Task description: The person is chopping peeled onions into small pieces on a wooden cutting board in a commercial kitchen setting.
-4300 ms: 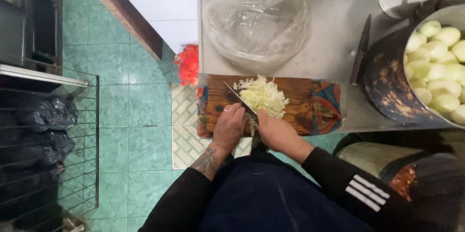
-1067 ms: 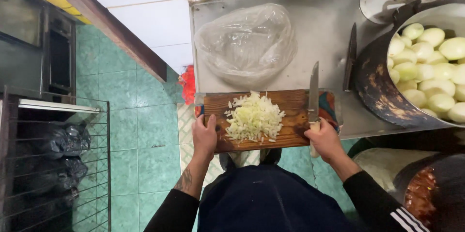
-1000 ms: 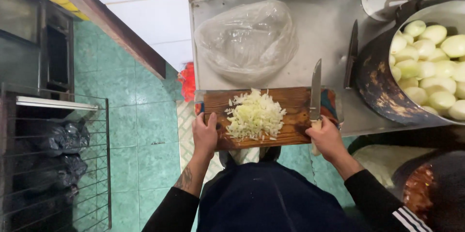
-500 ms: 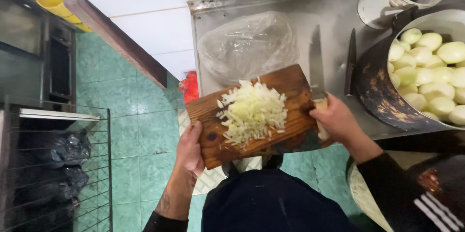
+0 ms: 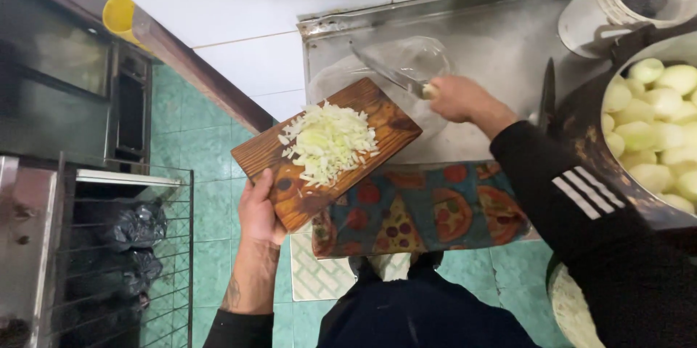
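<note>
My left hand grips the near corner of the wooden board, lifted and tilted, with chopped onion piled in its middle. My right hand is closed on a knife over the plastic bag, just past the board's far edge.

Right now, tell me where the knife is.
The knife is in the right hand, above the clear plastic bag on the steel counter, just right of the raised cutting board.

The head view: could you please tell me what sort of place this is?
Probably a working kitchen: a steel counter, a big pot of peeled vegetables, and a board of chopped onion.
</note>
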